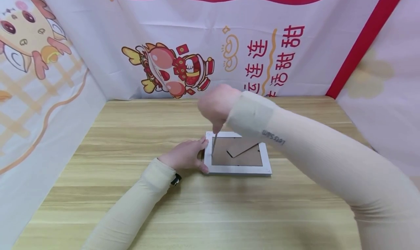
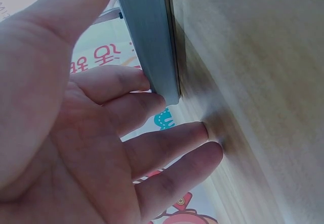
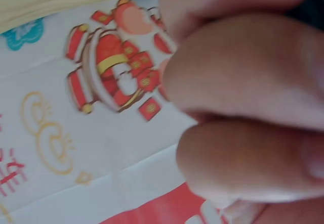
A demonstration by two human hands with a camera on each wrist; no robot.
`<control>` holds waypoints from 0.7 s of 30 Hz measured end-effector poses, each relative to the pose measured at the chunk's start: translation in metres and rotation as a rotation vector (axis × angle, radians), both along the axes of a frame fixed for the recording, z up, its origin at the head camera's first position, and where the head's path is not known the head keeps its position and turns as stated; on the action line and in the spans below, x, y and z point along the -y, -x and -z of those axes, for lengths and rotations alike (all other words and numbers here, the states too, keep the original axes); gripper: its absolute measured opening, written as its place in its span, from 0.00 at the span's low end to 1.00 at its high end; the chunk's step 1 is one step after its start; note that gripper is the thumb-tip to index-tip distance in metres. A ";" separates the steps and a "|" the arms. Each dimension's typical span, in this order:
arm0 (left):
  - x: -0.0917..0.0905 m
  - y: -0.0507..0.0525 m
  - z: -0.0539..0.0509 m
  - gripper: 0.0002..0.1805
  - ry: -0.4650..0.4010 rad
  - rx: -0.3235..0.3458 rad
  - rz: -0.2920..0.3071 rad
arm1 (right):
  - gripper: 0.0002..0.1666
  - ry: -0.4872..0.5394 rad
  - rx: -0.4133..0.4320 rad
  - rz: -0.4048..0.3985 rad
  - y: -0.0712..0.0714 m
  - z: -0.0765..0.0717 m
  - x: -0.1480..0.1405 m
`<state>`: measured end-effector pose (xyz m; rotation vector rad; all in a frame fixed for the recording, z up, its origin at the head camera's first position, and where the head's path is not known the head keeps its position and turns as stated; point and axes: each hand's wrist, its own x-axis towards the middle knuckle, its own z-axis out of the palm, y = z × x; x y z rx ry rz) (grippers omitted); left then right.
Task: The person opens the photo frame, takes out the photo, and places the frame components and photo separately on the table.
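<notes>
In the head view, grips a thin tool (image 1: 214, 143) in the right hand (image 1: 218, 106), with fist curled round its upper end above the frame (image 1: 237, 169). Points the tool downward on a slight slant, tip at the inner left edge of the frame's white border. Touches the left end of the frame with the left hand (image 1: 187, 155), thumb and fingers parted, thumb by the near corner. Has the frame lying flat near the middle of the desk (image 1: 197, 213), back side up, with brown board (image 1: 220, 154) inside the border and a flap (image 1: 241, 147) partly hidden by the right sleeve (image 1: 315, 147). Beyond the desk, white cloth (image 1: 203, 20) with red lettering and a cartoon figure (image 1: 164, 69).

In the left wrist view, shows the left hand spread wide, fingers nearly straight, with two fingertips against the frame's end and two down by the desk.

In the right wrist view, shows the right hand's fingers tightly curled, before the printed cloth. Cannot make out the tool clearly from here.
</notes>
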<state>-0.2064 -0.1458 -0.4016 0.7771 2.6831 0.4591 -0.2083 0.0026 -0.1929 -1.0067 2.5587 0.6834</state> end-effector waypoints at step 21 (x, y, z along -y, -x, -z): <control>-0.001 0.000 -0.002 0.62 0.015 0.041 -0.006 | 0.17 0.043 0.046 0.069 0.008 0.010 -0.023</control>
